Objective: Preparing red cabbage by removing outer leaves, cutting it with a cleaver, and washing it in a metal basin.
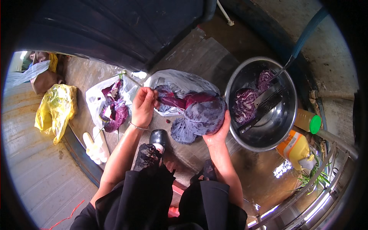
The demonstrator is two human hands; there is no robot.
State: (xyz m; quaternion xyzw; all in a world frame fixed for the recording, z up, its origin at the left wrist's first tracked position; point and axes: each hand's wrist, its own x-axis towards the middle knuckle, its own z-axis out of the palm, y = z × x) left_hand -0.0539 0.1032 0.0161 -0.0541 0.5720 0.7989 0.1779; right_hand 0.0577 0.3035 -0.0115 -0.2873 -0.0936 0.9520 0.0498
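My right hand (219,135) supports a red cabbage (205,116) from its right side and below. A loose outer leaf (182,130) hangs at the cabbage's lower left. The fingers of my left hand (142,107) are closed, and a thin straight grey object (133,80), perhaps a knife blade, juts up and left from them. A magenta leaf (172,101) stretches between these fingers and the cabbage; whether they pinch it is unclear. Behind lies a white plastic bag (184,76) with more purple leaves. A second plastic bag (93,96) further left carries torn cabbage leaves (118,112).
To the right, a steel basin (261,148) contains cut cabbage (244,106), a slotted grater (266,103) and the end of a blue hose (307,33). A green-capped bottle (306,122) and a yellow jug (296,149) stand beside it. White gloves (96,146) and a yellow bag (57,109) lie left.
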